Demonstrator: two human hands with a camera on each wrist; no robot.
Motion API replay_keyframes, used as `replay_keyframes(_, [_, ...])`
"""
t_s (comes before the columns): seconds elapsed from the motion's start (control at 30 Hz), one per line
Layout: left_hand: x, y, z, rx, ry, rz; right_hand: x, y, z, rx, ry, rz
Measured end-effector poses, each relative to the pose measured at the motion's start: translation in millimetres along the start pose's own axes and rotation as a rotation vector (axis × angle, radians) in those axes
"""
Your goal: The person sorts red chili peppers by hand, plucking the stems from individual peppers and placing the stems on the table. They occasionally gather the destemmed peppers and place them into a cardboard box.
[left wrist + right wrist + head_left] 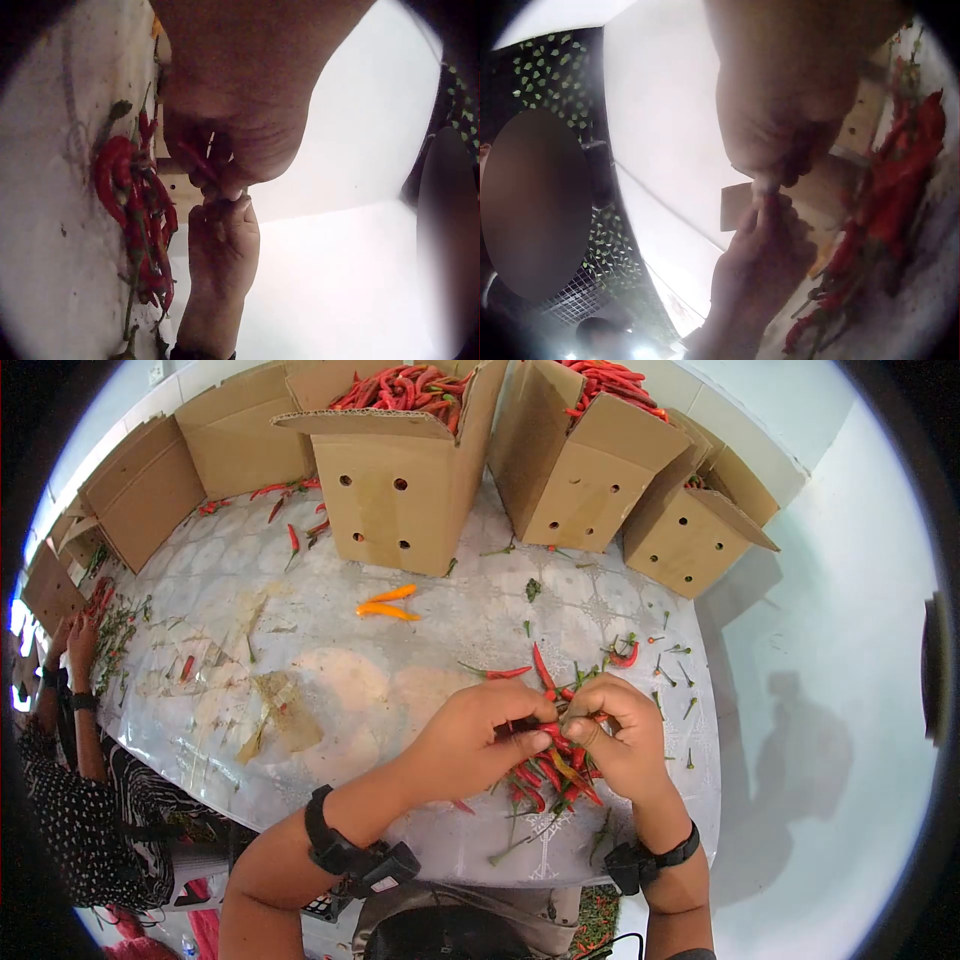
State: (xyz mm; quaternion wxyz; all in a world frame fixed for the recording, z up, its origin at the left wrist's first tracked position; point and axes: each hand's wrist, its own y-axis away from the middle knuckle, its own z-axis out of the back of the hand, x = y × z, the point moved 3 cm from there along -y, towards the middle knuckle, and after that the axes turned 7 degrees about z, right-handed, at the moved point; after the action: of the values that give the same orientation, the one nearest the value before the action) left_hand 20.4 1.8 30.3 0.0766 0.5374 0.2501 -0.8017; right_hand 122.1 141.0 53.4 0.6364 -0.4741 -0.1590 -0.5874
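Note:
Over a small heap of red chilies (535, 785), my left hand (485, 735) grips a red chili (196, 161) with curled fingers. My right hand (625, 740) meets it there, thumb and fingertips pinched together at the end of the same chili; the pinched tip is hidden by the fingers. In the left wrist view the heap (135, 202) lies on the table just below both hands, several chilies still bearing green stems. A yellowish chili (570, 770) lies among the red ones.
Cardboard boxes filled with chilies, such as the middle box (400, 490), stand along the far edge. Two orange chilies (388, 603) lie mid-table. Loose green stems (685, 672) are scattered at right. Another person's hands (80, 645) work at far left. A wall (830, 660) bounds the right side.

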Motion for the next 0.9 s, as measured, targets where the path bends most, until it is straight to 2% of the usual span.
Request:
replay_keyframes(0.17, [1.9, 0.5, -0.4, 0.093, 0.099, 0.058, -9.3, 2.4, 0.3, 0.038, -0.194, -0.06])
replay_keyframes(0.27, [3.6, 1.6, -3.3, 0.17, 0.387, 0.221, -13.2, 4.0, 1.0, 0.015, -0.362, -0.144])
replay_keyframes(0.33, [9.5, 1.2, -4.2, 0.153, 0.503, 0.216, -15.6, 5.6, 2.4, -0.049, -0.486, -0.194])
replay_keyframes(0.37, [11.8, 1.1, -4.1, 0.143, 0.562, 0.213, -16.6, 5.5, 6.6, -0.09, -0.487, -0.148])
replay_keyframes(0.43, [11.4, -0.1, 5.3, 0.061, 0.583, 0.364, -20.0, 4.9, 19.6, -0.17, -0.488, -0.053])
replay_keyframes(0.53, [10.1, -0.9, 18.4, -0.048, 0.704, 0.499, -7.1, 1.7, 30.7, -0.065, -0.644, 0.003])
replay_keyframes(0.63, [10.6, -0.3, 21.3, -0.141, 0.745, 0.536, -0.7, 4.5, 38.9, 0.493, -0.858, 0.2])
replay_keyframes(0.73, [11.7, -0.3, 20.1, -0.16, 0.701, 0.526, 5.9, 9.6, 36.9, 0.665, -0.768, 0.065])
replay_keyframes(0.83, [14.2, -1.2, 17.4, -0.162, 0.668, 0.481, 9.5, -0.8, 31.8, 0.419, -0.087, 0.005])
replay_keyframes(0.9, [13.7, -1.2, 16.7, -0.157, 0.666, 0.454, 6.0, -2.4, 23.2, 0.36, 0.16, -0.027])
